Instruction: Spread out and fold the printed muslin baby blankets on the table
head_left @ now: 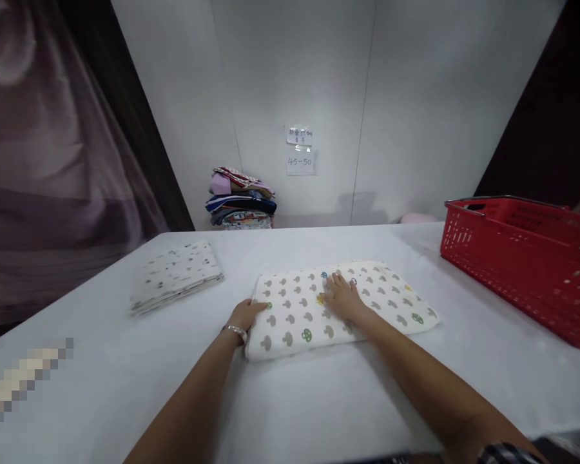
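A white cloth (290, 309) printed with grey, green, yellow and blue mushrooms lies folded flat on the table in front of me. At its left edge is my left hand (245, 316), closed on the fabric with the thumb on top; the other fingers are partly hidden. My right hand (342, 299) rests palm down on the middle of the cloth, its fingers stretched out and a little apart. To the left lies a second folded cloth (176, 274), white with small dark prints, touched by neither hand.
A red plastic basket (522, 264) with metal handles stands at the right of the white-covered table (319, 399). Behind the table rises a stack of folded clothes (241, 200). Paper labels (301, 162) are taped to the wall. A pinkish curtain (53, 161) hangs at left.
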`<action>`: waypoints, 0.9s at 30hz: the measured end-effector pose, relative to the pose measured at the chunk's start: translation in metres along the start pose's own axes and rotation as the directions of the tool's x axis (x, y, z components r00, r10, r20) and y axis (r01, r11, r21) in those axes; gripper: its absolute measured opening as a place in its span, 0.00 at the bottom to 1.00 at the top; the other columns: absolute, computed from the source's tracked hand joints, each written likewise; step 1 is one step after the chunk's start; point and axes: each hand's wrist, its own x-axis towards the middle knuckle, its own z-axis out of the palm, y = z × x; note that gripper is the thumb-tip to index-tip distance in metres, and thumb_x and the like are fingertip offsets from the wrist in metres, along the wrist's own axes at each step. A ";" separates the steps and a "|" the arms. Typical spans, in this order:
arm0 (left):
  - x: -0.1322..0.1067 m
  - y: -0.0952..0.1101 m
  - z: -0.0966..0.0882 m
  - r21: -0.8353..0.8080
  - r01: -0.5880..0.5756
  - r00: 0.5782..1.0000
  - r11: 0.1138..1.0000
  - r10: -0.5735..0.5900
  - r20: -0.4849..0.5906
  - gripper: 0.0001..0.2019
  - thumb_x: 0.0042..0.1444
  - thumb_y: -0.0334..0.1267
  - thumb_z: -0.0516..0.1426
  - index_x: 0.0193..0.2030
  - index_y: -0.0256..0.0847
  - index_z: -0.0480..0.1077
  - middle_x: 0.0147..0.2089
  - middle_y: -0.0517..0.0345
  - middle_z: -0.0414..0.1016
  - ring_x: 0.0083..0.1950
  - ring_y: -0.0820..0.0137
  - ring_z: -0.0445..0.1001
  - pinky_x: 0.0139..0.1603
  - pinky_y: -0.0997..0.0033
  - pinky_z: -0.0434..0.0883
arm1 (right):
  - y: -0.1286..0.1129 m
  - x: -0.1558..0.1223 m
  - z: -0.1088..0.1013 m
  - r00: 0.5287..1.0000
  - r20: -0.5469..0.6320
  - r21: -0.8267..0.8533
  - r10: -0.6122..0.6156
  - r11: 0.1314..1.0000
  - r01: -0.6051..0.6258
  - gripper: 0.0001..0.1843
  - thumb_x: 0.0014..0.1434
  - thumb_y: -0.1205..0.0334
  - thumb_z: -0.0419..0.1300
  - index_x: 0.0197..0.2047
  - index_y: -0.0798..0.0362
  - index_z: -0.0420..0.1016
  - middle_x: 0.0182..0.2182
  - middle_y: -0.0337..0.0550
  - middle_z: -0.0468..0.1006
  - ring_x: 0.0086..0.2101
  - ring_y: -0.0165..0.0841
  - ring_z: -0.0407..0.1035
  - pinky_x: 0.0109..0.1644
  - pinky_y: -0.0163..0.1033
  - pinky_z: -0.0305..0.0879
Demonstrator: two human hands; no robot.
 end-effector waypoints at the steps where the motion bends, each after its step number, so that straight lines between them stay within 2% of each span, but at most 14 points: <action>1: 0.000 0.000 0.000 -0.007 0.001 1.000 1.000 -0.001 -0.001 0.08 0.47 0.39 0.60 0.33 0.40 0.70 0.33 0.53 0.78 0.35 0.62 0.77 0.32 0.69 0.73 | -0.001 0.001 -0.001 1.000 -0.008 0.002 -0.003 1.000 0.003 0.35 0.63 0.43 0.38 0.67 0.55 0.46 0.67 0.49 0.40 0.65 0.41 0.31 0.64 0.54 0.29; 5: -0.002 -0.001 0.000 -0.032 -0.001 1.000 0.999 0.002 0.020 0.12 0.45 0.41 0.62 0.34 0.38 0.70 0.32 0.52 0.78 0.34 0.62 0.77 0.31 0.69 0.73 | 0.001 0.003 0.005 0.998 0.013 -0.035 -0.057 0.998 0.057 0.35 0.64 0.44 0.37 0.67 0.56 0.48 0.67 0.50 0.41 0.65 0.42 0.32 0.64 0.54 0.28; 9: -0.004 0.002 0.000 -0.224 0.073 0.992 0.972 -0.048 0.113 0.14 0.45 0.41 0.64 0.37 0.36 0.70 0.33 0.49 0.79 0.32 0.61 0.78 0.32 0.65 0.75 | 0.001 0.002 0.009 0.998 -0.008 -0.029 -0.060 0.998 0.060 0.34 0.63 0.44 0.39 0.66 0.56 0.50 0.67 0.51 0.42 0.65 0.43 0.34 0.64 0.54 0.29; 12: -0.007 0.006 0.000 -0.345 0.148 0.979 0.927 -0.088 0.184 0.12 0.47 0.38 0.63 0.37 0.35 0.70 0.31 0.47 0.78 0.30 0.61 0.77 0.32 0.62 0.75 | -0.001 0.006 0.002 0.999 0.033 0.004 -0.036 0.999 0.036 0.34 0.63 0.44 0.41 0.66 0.55 0.51 0.67 0.51 0.43 0.65 0.44 0.35 0.63 0.55 0.31; 14: -0.010 0.009 0.000 -0.376 0.177 0.975 0.910 -0.108 0.196 0.11 0.48 0.37 0.62 0.37 0.35 0.70 0.29 0.48 0.78 0.28 0.61 0.77 0.30 0.62 0.75 | -0.003 0.008 -0.003 0.998 0.060 0.026 -0.021 0.999 0.019 0.35 0.62 0.45 0.42 0.67 0.55 0.48 0.67 0.50 0.41 0.65 0.43 0.33 0.64 0.54 0.30; 17: -0.013 0.012 -0.001 -0.409 0.203 0.969 0.890 -0.122 0.213 0.10 0.48 0.35 0.62 0.36 0.34 0.70 0.28 0.49 0.78 0.27 0.61 0.77 0.29 0.63 0.75 | -0.005 0.007 -0.002 0.997 0.038 0.012 -0.062 0.998 0.062 0.35 0.63 0.46 0.39 0.68 0.56 0.45 0.67 0.48 0.39 0.65 0.40 0.30 0.65 0.52 0.28; 19: -0.013 0.016 -0.001 -0.429 0.200 0.967 0.881 -0.106 0.233 0.08 0.47 0.34 0.61 0.35 0.35 0.70 0.27 0.50 0.77 0.26 0.62 0.76 0.28 0.64 0.75 | -0.004 0.005 0.002 0.995 0.026 0.002 -0.099 0.995 0.099 0.34 0.64 0.46 0.38 0.67 0.56 0.48 0.67 0.49 0.40 0.65 0.39 0.32 0.65 0.51 0.28; 22: -0.015 0.034 -0.001 -0.436 0.159 0.960 0.886 -0.034 0.279 0.08 0.46 0.35 0.61 0.33 0.35 0.70 0.26 0.50 0.77 0.25 0.62 0.76 0.27 0.64 0.74 | -0.003 0.003 0.010 0.994 -0.007 0.029 -0.109 0.994 0.109 0.33 0.64 0.46 0.38 0.66 0.56 0.51 0.67 0.51 0.43 0.65 0.40 0.35 0.65 0.51 0.29; 24: -0.019 0.057 0.003 -0.433 0.112 0.946 0.895 0.038 0.322 0.08 0.45 0.35 0.62 0.32 0.35 0.70 0.26 0.51 0.77 0.26 0.62 0.76 0.28 0.63 0.74 | -0.002 0.005 0.011 0.993 -0.039 0.096 -0.111 0.989 0.114 0.32 0.63 0.48 0.43 0.65 0.56 0.55 0.66 0.52 0.46 0.65 0.41 0.37 0.65 0.52 0.29; 26: -0.026 0.088 0.012 -0.427 0.039 0.924 0.903 0.131 0.360 0.10 0.43 0.35 0.63 0.32 0.36 0.69 0.27 0.52 0.77 0.28 0.62 0.76 0.30 0.63 0.74 | -0.002 0.006 0.008 0.992 -0.091 0.269 -0.083 0.958 0.105 0.30 0.60 0.52 0.50 0.62 0.56 0.60 0.65 0.52 0.49 0.64 0.43 0.38 0.65 0.52 0.29; 27: -0.030 0.106 0.020 -0.416 -0.009 0.909 0.909 0.181 0.375 0.10 0.43 0.35 0.63 0.32 0.36 0.69 0.28 0.53 0.76 0.29 0.62 0.76 0.31 0.63 0.74 | -0.003 0.006 0.005 0.991 -0.126 0.399 -0.041 0.913 0.088 0.29 0.58 0.54 0.52 0.61 0.56 0.62 0.65 0.51 0.51 0.64 0.43 0.40 0.65 0.52 0.31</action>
